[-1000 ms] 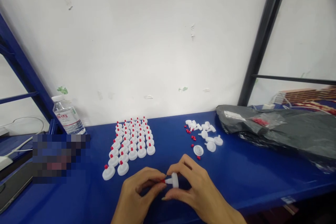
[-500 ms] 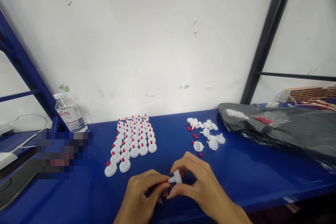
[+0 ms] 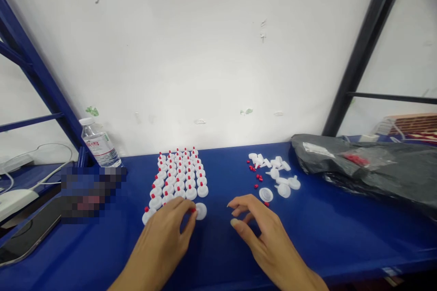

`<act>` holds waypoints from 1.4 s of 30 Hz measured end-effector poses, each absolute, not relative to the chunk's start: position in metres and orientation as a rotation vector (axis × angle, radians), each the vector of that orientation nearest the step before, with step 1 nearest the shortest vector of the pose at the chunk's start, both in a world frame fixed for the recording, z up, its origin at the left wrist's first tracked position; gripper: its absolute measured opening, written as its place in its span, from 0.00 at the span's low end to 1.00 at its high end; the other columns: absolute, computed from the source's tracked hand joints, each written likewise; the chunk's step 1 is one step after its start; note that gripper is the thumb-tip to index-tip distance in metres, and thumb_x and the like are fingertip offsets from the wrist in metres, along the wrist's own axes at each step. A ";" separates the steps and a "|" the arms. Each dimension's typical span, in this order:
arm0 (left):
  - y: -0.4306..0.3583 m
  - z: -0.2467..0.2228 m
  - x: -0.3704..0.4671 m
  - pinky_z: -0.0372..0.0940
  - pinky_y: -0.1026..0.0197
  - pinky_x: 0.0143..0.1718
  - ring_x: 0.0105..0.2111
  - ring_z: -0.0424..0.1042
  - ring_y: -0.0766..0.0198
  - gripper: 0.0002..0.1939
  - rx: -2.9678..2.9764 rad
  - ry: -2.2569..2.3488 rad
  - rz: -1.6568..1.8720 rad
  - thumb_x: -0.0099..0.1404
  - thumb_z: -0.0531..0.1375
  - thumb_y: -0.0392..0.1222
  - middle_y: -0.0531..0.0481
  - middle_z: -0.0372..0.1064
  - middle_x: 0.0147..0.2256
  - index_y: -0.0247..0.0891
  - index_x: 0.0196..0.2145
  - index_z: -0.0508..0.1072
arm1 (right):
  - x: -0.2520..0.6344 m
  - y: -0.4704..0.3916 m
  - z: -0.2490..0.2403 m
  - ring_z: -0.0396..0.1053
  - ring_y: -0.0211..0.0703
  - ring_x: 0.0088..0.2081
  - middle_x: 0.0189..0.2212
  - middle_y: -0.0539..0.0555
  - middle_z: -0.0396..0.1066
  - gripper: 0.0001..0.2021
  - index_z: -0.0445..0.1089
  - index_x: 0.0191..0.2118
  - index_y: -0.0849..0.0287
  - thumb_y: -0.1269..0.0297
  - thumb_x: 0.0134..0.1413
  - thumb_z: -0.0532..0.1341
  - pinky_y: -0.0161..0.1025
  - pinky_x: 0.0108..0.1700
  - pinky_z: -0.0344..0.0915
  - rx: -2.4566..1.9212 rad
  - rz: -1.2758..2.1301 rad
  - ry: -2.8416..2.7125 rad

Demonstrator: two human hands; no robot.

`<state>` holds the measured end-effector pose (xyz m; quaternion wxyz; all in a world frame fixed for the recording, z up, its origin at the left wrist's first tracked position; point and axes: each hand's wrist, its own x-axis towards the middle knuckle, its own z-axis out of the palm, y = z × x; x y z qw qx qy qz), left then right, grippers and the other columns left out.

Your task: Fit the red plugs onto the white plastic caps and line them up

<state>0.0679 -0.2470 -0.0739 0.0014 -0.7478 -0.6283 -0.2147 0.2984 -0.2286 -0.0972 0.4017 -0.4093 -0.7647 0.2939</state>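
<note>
My left hand [image 3: 167, 232] pinches a white nozzle cap [image 3: 201, 211] by its small red tip, at the near end of the rows. The cap is tilted, its wide round base turned to the right. Rows of white nozzle caps with red tips [image 3: 180, 185] stand upright beyond that hand, which hides part of the front row. My right hand [image 3: 264, 232] is held above the table with fingers curved and apart, nothing between them. Beyond it lie loose white nozzle caps [image 3: 283, 190] without tips and several small red tip caps [image 3: 256, 186].
A black plastic bag [image 3: 341, 168] lies along the right side of the blue table [image 3: 218, 254]. At the left are a water bottle [image 3: 100, 145], a phone [image 3: 30, 232] and a white power strip [image 3: 17, 202]. The wall closes off the back.
My left hand has moved left to the rows, carrying the red-tipped nozzle cap. My right hand has let go of that cap and moved to the right, its fingers apart.
</note>
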 end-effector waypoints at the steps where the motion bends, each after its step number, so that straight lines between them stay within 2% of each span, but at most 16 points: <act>1: -0.243 -0.065 0.065 0.67 0.56 0.38 0.37 0.74 0.55 0.12 -2.313 -1.996 -0.488 0.70 0.53 0.37 0.46 0.74 0.36 0.39 0.37 0.76 | 0.299 -0.229 -0.097 0.71 0.39 0.38 0.43 0.49 0.72 0.11 0.68 0.52 0.46 0.55 0.67 0.57 0.33 0.38 0.68 -1.047 0.730 -1.944; 5: -0.229 -0.040 0.063 0.67 0.52 0.37 0.43 0.72 0.48 0.13 -2.268 -2.016 0.023 0.69 0.51 0.35 0.41 0.73 0.39 0.37 0.37 0.76 | 0.300 -0.232 -0.096 0.72 0.38 0.39 0.42 0.49 0.72 0.10 0.67 0.51 0.47 0.59 0.68 0.55 0.33 0.41 0.69 -1.004 0.657 -1.998; 9: -0.221 -0.038 0.066 0.68 0.50 0.38 0.45 0.71 0.46 0.14 -2.236 -2.013 0.177 0.69 0.50 0.34 0.39 0.71 0.41 0.36 0.39 0.76 | 0.299 -0.231 -0.098 0.72 0.37 0.39 0.41 0.49 0.72 0.08 0.67 0.50 0.49 0.62 0.68 0.55 0.32 0.42 0.69 -0.935 0.580 -2.003; 12: -0.223 -0.041 0.066 0.69 0.52 0.37 0.46 0.71 0.47 0.14 -2.189 -2.047 0.197 0.69 0.50 0.34 0.38 0.69 0.43 0.36 0.40 0.76 | 0.300 -0.228 -0.100 0.72 0.38 0.37 0.38 0.49 0.72 0.07 0.69 0.44 0.51 0.64 0.69 0.54 0.32 0.41 0.68 -0.902 0.491 -1.954; 17: -0.234 -0.044 0.086 0.67 0.57 0.33 0.39 0.73 0.54 0.15 -2.172 -2.088 -0.006 0.72 0.48 0.39 0.41 0.68 0.45 0.41 0.45 0.74 | 0.324 -0.215 -0.101 0.72 0.42 0.39 0.36 0.52 0.71 0.06 0.70 0.41 0.53 0.64 0.67 0.56 0.36 0.43 0.66 -1.057 0.139 -1.853; 20: -0.231 -0.051 0.116 0.66 0.57 0.37 0.37 0.73 0.58 0.15 -2.453 -1.978 -0.232 0.73 0.47 0.40 0.46 0.69 0.41 0.43 0.43 0.74 | 0.347 -0.206 -0.103 0.71 0.41 0.32 0.33 0.50 0.71 0.08 0.72 0.41 0.51 0.59 0.67 0.56 0.37 0.36 0.65 -1.300 -0.048 -1.785; 23: -0.218 -0.064 0.148 0.65 0.59 0.36 0.37 0.73 0.58 0.12 -2.733 -1.776 -0.361 0.71 0.50 0.39 0.48 0.71 0.39 0.44 0.43 0.73 | 0.360 -0.200 -0.109 0.71 0.41 0.26 0.32 0.50 0.72 0.12 0.72 0.47 0.49 0.54 0.67 0.56 0.37 0.32 0.65 -1.481 -0.054 -1.828; 26: -0.201 -0.076 0.169 0.64 0.59 0.35 0.35 0.73 0.59 0.10 -2.780 -1.726 -0.485 0.70 0.53 0.41 0.49 0.71 0.40 0.43 0.44 0.73 | 0.362 -0.195 -0.114 0.73 0.42 0.27 0.32 0.49 0.73 0.13 0.73 0.49 0.48 0.52 0.66 0.56 0.37 0.29 0.64 -1.531 -0.017 -1.897; 31: -0.187 -0.086 0.179 0.63 0.60 0.37 0.35 0.72 0.61 0.08 -2.801 -1.734 -0.703 0.69 0.57 0.43 0.51 0.72 0.39 0.43 0.44 0.73 | 0.362 -0.192 -0.116 0.74 0.43 0.27 0.31 0.49 0.74 0.11 0.74 0.46 0.47 0.55 0.66 0.56 0.37 0.28 0.64 -1.583 0.015 -1.905; 37: -0.180 -0.097 0.188 0.63 0.61 0.37 0.37 0.72 0.62 0.09 -2.897 -1.673 -0.732 0.68 0.60 0.46 0.53 0.71 0.39 0.45 0.45 0.74 | 0.364 -0.196 -0.114 0.75 0.43 0.29 0.35 0.50 0.75 0.10 0.73 0.41 0.49 0.57 0.66 0.55 0.36 0.27 0.63 -1.633 -0.033 -1.863; 42: -0.176 -0.107 0.191 0.64 0.62 0.40 0.38 0.72 0.64 0.06 -2.940 -1.621 -0.749 0.70 0.59 0.43 0.54 0.70 0.39 0.44 0.40 0.75 | 0.365 -0.199 -0.114 0.75 0.43 0.29 0.37 0.53 0.73 0.12 0.72 0.42 0.52 0.59 0.68 0.52 0.35 0.26 0.64 -1.610 -0.126 -1.878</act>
